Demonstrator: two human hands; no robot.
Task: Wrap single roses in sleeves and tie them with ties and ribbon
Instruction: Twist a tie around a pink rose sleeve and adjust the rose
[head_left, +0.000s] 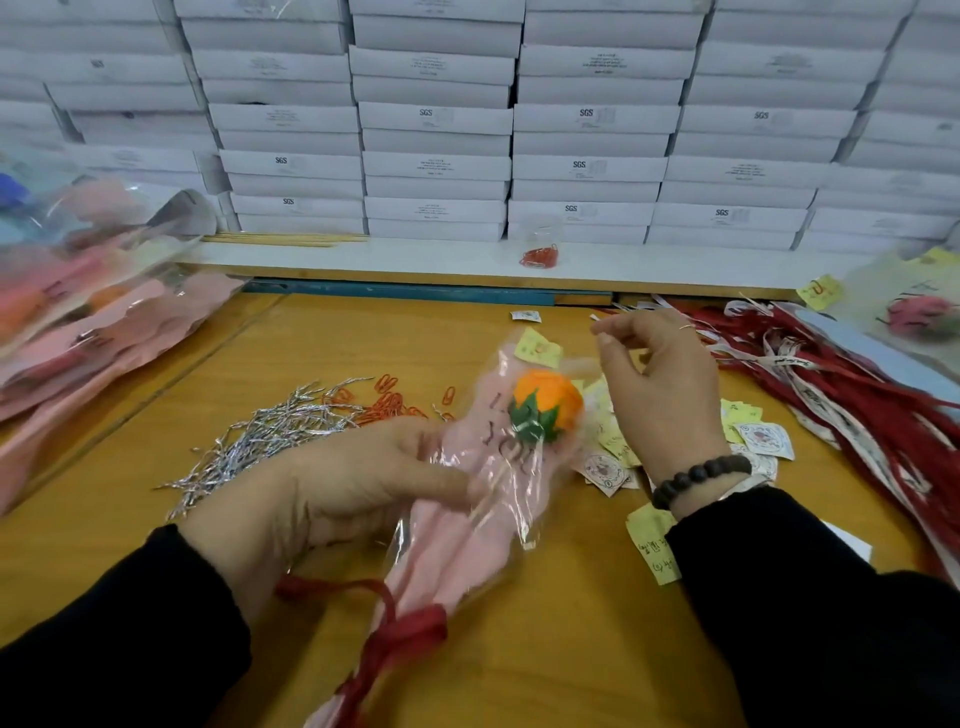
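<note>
Nearest to me, a dark red ribbon is tied around the narrow lower end of the pink and clear plastic sleeve, which lies slanted above the yellow wooden desk. My left hand grasps that sleeve at its middle, fingers and thumb curled round it. Inside sits the orange fabric rose with green leaves on a thin wooden stick, its head pointing away from me.

My right hand, a dark bead bracelet on the wrist, is raised just right of the rose. Its thumb and forefinger come together near the top; I cannot tell whether they pinch anything.

Under that hand lie small yellow paper notes and white round-printed stickers. Left of the sleeve are a heap of silver twist ties and scattered orange paper clips. Farther right runs a bundle of red and white ribbons.

At far left is a pile of finished wrapped roses in pink sleeves. Beyond, on a white ledge, stands a small clear bag of orange clips, backed by stacked white cardboard boxes.
</note>
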